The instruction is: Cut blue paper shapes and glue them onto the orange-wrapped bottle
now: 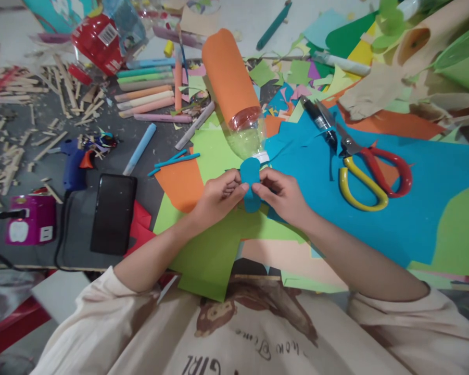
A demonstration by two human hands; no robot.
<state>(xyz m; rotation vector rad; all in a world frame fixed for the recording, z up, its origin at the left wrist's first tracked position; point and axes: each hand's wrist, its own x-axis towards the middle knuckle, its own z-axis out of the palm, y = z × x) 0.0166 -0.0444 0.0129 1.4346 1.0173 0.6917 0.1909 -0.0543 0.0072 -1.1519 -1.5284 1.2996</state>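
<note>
Between my two hands is a small blue paper piece (250,179) with rounded ends, narrower in the middle. My left hand (223,197) pinches its left edge with thumb and fingers. On the opposite edge, my right hand (280,192) pinches it the same way. Just beyond lies a clear plastic bottle (246,136) on its side, its white cap toward me and its body wrapped in orange paper (230,75). Green paper sheets (211,250) lie under my hands, and a large blue sheet (406,224) spreads to the right.
Scissors (365,179) with red and yellow handles and a black marker (320,122) rest on the right. To the left are a black phone (114,213), a blue glue gun (75,164), a purple power cube (31,220) with cables, several markers (146,96) and scattered wooden sticks (8,169).
</note>
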